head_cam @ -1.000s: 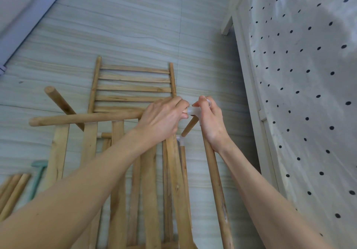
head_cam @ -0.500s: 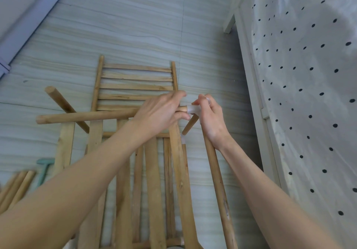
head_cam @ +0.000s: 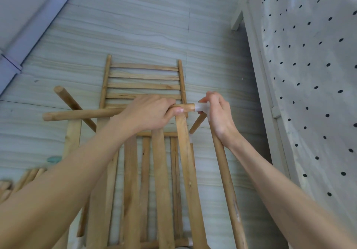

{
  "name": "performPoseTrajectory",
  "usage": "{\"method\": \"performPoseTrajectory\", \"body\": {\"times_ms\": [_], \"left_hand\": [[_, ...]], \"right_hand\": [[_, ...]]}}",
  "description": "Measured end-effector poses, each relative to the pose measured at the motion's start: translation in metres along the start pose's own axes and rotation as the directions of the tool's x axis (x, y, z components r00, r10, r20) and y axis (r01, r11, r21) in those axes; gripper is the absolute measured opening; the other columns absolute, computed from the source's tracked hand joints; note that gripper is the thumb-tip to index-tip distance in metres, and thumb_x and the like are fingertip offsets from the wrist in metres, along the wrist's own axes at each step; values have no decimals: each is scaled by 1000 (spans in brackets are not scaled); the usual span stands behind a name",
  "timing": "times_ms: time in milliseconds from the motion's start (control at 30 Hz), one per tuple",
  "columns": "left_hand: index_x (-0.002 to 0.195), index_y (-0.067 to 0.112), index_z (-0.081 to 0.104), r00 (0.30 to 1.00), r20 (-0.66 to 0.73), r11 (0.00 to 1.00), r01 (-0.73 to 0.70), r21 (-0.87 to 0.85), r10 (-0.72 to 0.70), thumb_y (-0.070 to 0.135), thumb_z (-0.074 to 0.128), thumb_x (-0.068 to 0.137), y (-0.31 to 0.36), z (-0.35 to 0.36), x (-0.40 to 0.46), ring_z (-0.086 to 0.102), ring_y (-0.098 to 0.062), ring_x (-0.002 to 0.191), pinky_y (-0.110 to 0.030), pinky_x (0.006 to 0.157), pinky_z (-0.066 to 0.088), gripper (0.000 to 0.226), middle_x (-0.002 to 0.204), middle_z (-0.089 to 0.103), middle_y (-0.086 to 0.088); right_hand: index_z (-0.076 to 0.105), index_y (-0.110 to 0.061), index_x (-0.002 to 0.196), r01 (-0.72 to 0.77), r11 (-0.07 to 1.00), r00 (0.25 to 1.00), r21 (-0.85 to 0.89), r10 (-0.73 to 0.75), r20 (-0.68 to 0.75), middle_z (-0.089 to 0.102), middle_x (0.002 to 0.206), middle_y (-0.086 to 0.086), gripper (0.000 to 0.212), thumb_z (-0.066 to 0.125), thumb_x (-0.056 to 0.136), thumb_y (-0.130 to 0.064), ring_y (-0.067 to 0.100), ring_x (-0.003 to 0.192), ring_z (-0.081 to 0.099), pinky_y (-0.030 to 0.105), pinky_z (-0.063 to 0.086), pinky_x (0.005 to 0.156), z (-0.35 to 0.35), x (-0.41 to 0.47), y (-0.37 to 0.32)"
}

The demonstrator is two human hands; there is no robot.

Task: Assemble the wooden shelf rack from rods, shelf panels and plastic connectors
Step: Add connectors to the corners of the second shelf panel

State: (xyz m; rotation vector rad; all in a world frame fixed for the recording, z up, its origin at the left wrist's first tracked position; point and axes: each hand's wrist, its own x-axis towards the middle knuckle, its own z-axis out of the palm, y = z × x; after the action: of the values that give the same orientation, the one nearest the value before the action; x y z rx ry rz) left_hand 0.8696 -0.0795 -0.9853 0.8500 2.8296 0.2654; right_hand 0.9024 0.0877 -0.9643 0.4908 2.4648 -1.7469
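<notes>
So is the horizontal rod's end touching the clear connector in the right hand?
Touching: the head view shows the horizontal rod meeting the clear connector, gripped by the right hand.

- Horizontal rod [head_cam: 81,114]: bare light wood, matt, smooth and rounded.
- Connector [head_cam: 201,107]: translucent whitish plastic, faintly glossy.
- Slatted shelf panel [head_cam: 144,83]: unfinished pale wood, visible grain, one slat cracked.
- Upright rod [head_cam: 227,179]: wood, matt, with a scuffed whitish patch low down.
- Floor [head_cam: 135,26]: smooth tiles with streaked grain pattern, soft sheen.
- Bed sheet [head_cam: 313,75]: white cloth, black dots, matt.
</notes>
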Motion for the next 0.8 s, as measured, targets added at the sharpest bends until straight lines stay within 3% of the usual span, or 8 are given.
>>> {"method": "performPoseTrajectory", "body": {"times_ms": [200, 367, 467, 567, 667, 800], "left_hand": [[89, 23, 43, 1000, -9, 1000, 16, 16, -16, 51, 22, 97, 9, 2, 9, 40, -16, 60, -34, 65, 45, 36, 62, 37, 10], [88, 22, 42, 999, -43, 999, 28, 35, -27, 49, 22, 98, 11, 2, 11, 39, -11, 55, -29, 58, 32, 35, 61, 39, 8], [90, 23, 40, 996, -69, 991, 59, 117, -51, 51, 18, 97, 14, 1, 9, 46, -14, 60, -28, 58, 32, 36, 64, 43, 7], [106, 22, 48, 994, -85, 992, 70, 101, -62, 51, 20, 98, 16, -2, 4, 56, -19, 85, -29, 68, 37, 41, 93, 56, 2], [133, 21, 42, 994, -60, 996, 86, -29, -87, 43, 29, 99, 11, -12, -16, 47, -22, 117, -37, 94, 38, 43, 127, 49, -2], [137, 13, 41, 976, -120, 982, 173, -81, -182, 31, 40, 98, -8, -17, -71, 41, -29, 123, -43, 100, 37, 43, 133, 42, -10]], "right_hand": [[50, -5, 90, 36, 998, 999, 58, -37, 19, 54, 63, 4, 23, 33, 97, -18, -8, 46, 48, 4, 36, 49, -3, 4, 3], [50, -7, 92, 26, 1000, 1000, 1, -26, -4, 59, 84, 14, 29, 32, 100, -28, 0, 65, 49, 10, 38, 60, -4, 11, 12], [54, -7, 103, 26, 998, 1000, -61, -27, -14, 58, 88, -3, 37, 30, 101, -36, 1, 75, 48, 10, 36, 64, -5, 13, 14], [51, -11, 108, 54, 993, 998, -101, -56, -17, 52, 84, -12, 38, 30, 100, -42, 0, 75, 50, 8, 38, 61, -5, 8, 10], [46, -21, 95, 46, 980, 998, -193, -51, -23, 50, 76, -12, 28, 32, 99, -45, 4, 71, 48, 16, 35, 60, -8, -7, 10], [48, -17, 105, 6, 955, 1000, -297, -10, -10, 53, 86, -2, 24, 37, 98, -37, 11, 71, 49, 27, 37, 64, -16, -48, 31]]}}
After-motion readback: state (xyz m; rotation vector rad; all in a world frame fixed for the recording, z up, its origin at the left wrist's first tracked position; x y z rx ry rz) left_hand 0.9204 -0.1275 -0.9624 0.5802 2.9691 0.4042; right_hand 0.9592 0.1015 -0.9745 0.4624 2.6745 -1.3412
